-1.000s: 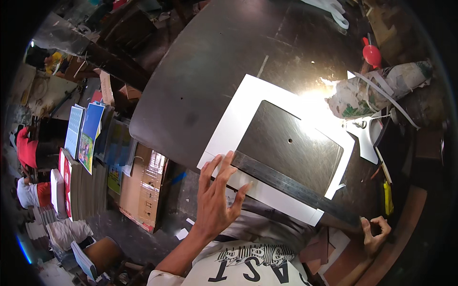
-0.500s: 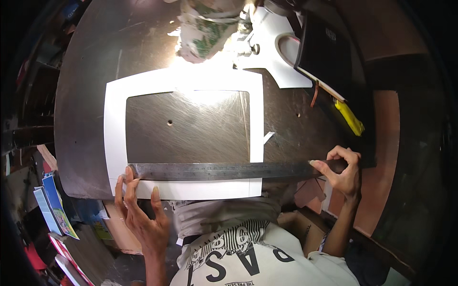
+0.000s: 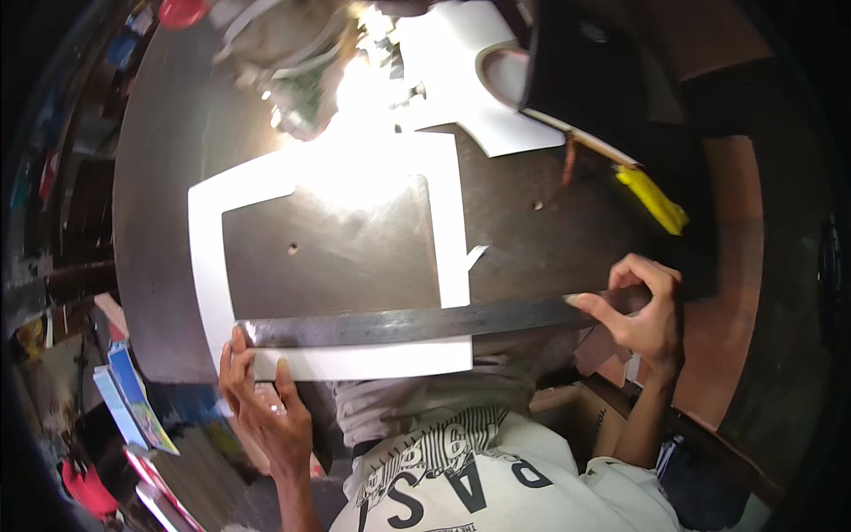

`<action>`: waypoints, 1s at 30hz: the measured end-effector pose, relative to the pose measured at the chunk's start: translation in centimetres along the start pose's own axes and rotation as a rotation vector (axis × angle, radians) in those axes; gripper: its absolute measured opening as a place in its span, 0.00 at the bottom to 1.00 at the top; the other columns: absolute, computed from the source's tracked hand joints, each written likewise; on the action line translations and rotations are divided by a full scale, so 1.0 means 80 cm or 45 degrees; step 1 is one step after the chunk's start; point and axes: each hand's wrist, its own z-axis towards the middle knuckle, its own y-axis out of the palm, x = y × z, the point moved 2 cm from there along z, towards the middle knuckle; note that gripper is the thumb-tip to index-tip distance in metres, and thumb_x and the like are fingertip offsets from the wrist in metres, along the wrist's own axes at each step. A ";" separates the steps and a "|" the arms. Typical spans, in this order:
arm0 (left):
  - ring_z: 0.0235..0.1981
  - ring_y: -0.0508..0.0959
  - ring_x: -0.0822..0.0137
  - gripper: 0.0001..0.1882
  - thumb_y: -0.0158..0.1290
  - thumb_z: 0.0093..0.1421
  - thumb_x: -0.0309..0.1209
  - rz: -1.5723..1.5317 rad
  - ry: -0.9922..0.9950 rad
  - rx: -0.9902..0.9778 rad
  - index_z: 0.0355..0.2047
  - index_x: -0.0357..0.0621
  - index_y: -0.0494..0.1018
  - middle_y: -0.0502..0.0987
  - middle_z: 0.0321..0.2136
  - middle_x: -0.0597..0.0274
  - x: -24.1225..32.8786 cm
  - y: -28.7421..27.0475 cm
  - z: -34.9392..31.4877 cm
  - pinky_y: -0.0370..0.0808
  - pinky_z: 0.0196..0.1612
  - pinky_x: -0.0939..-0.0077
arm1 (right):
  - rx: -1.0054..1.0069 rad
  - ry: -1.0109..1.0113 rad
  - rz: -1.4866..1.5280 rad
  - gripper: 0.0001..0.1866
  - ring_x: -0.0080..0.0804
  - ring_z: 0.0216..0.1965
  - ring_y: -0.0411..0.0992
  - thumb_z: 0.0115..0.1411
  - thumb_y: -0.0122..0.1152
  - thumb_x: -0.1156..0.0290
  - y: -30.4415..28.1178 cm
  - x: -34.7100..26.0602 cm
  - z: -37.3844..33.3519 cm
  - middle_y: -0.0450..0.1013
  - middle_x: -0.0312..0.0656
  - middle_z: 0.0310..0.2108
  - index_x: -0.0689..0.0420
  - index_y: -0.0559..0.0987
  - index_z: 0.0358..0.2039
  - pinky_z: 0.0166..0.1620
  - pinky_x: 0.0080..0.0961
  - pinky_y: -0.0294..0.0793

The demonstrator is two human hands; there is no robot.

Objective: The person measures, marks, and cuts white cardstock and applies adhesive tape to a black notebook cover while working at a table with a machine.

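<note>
A white paper frame (image 3: 206,248) with a large rectangular opening lies flat on the dark table. Across its near strip runs a long metal ruler (image 3: 381,324), whose right part reaches past the frame. My left hand (image 3: 266,412) has its fingers apart, with fingertips resting on the ruler's left end and the frame's near left corner. At the other end, my right hand (image 3: 643,315) pinches the ruler between thumb and fingers. A small white paper scrap (image 3: 477,257) sits just right of the frame. Glare washes out the frame's far edge.
On the dark table (image 3: 505,230), a yellow-handled tool (image 3: 651,199) lies at the right beside a black book-like object (image 3: 612,97). White sheet material (image 3: 456,53), a tape roll (image 3: 505,75) and a crumpled plastic bag (image 3: 297,53) are at the back. Booklets (image 3: 133,399) stand low at the left.
The whole view has shifted and tilted slightly, so the frame appears turned. Both hands keep their places on the ruler, which still lies across the near strip.
</note>
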 end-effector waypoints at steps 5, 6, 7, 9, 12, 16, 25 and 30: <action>0.64 0.67 0.45 0.17 0.49 0.68 0.26 0.040 -0.061 0.070 0.55 0.39 0.64 0.68 0.63 0.42 0.000 -0.006 -0.015 0.63 0.66 0.55 | 0.129 -0.282 -0.195 0.30 0.33 0.30 0.70 0.34 0.86 0.51 -0.017 0.004 0.024 0.70 0.37 0.26 0.57 0.75 0.23 0.36 0.31 0.71; 0.64 0.67 0.45 0.17 0.49 0.68 0.26 0.020 -0.033 0.086 0.55 0.39 0.64 0.68 0.63 0.42 0.008 -0.005 -0.014 0.63 0.66 0.55 | 0.291 -0.297 -0.132 0.26 0.33 0.31 0.71 0.39 0.85 0.54 -0.027 0.013 0.030 0.71 0.38 0.27 0.57 0.76 0.25 0.37 0.31 0.71; 0.64 0.67 0.45 0.17 0.50 0.67 0.25 0.003 -0.079 0.098 0.55 0.39 0.65 0.68 0.63 0.42 0.015 -0.002 -0.016 0.63 0.66 0.55 | 0.449 -0.317 -0.067 0.23 0.34 0.32 0.72 0.43 0.83 0.56 -0.035 0.024 0.039 0.73 0.38 0.28 0.57 0.78 0.26 0.38 0.31 0.72; 0.63 0.67 0.45 0.17 0.51 0.66 0.25 -0.003 -0.103 0.121 0.55 0.40 0.66 0.68 0.63 0.42 0.017 -0.009 -0.016 0.63 0.66 0.55 | 0.532 -0.117 0.048 0.13 0.33 0.32 0.74 0.54 0.76 0.66 -0.046 0.037 0.055 0.76 0.39 0.28 0.59 0.80 0.28 0.38 0.31 0.74; 0.61 0.69 0.47 0.20 0.57 0.60 0.25 -0.092 -0.080 0.113 0.53 0.42 0.69 0.70 0.62 0.43 0.023 -0.023 -0.004 0.63 0.64 0.54 | 0.317 -0.309 0.044 0.11 0.35 0.38 0.77 0.54 0.75 0.71 -0.036 0.024 0.061 0.79 0.39 0.34 0.59 0.83 0.36 0.42 0.33 0.76; 0.59 0.70 0.45 0.25 0.60 0.56 0.24 -0.224 -0.049 0.138 0.54 0.41 0.68 0.69 0.63 0.43 0.020 -0.038 0.013 0.61 0.65 0.53 | 0.607 -0.473 -0.048 0.24 0.41 0.51 0.75 0.52 0.77 0.63 -0.034 -0.007 0.093 0.77 0.45 0.47 0.57 0.81 0.48 0.51 0.33 0.75; 0.75 0.42 0.42 0.34 0.42 0.68 0.53 0.176 0.307 -0.435 0.72 0.62 0.58 0.46 0.74 0.42 0.026 -0.038 0.041 0.32 0.73 0.43 | 0.196 -0.830 -0.284 0.20 0.46 0.61 0.71 0.62 0.63 0.76 -0.041 0.014 0.201 0.74 0.48 0.58 0.52 0.81 0.55 0.64 0.36 0.72; 0.75 0.44 0.44 0.30 0.38 0.71 0.50 0.083 0.311 -0.507 0.71 0.59 0.59 0.47 0.74 0.44 0.051 -0.004 0.046 0.35 0.74 0.45 | 0.391 -0.623 -0.086 0.22 0.41 0.49 0.80 0.59 0.55 0.88 -0.121 0.098 0.245 0.79 0.50 0.49 0.55 0.83 0.51 0.54 0.29 0.79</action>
